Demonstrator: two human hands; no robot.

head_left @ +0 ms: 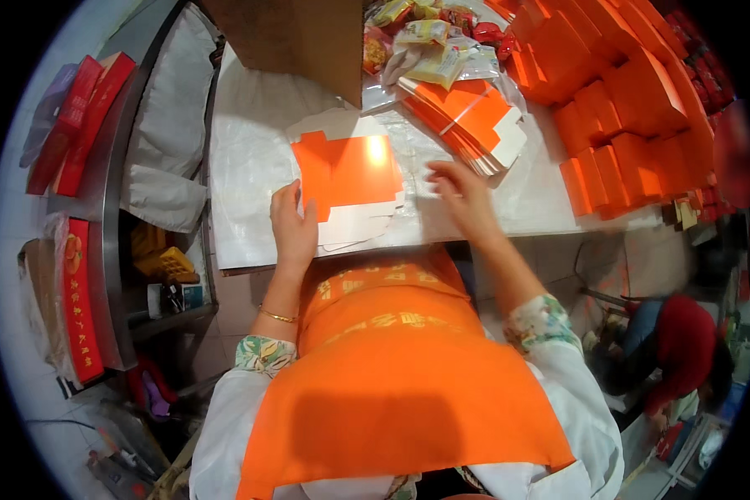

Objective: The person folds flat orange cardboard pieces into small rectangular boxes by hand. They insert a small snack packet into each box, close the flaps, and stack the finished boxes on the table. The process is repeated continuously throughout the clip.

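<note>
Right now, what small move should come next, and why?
Probably bring the right hand left to the loose orange cards: it looks empty and sits apart from them, while the left hand is at their left edge.

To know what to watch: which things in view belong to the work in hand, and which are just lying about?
Likely in use:
flat orange-and-white blanks, beside the left hand
banded blanks, beyond the right hand
orange boxes, at right

Probably just lying about:
red boxes, far left
white sheet, at left
yellow plastic item, lower left
</note>
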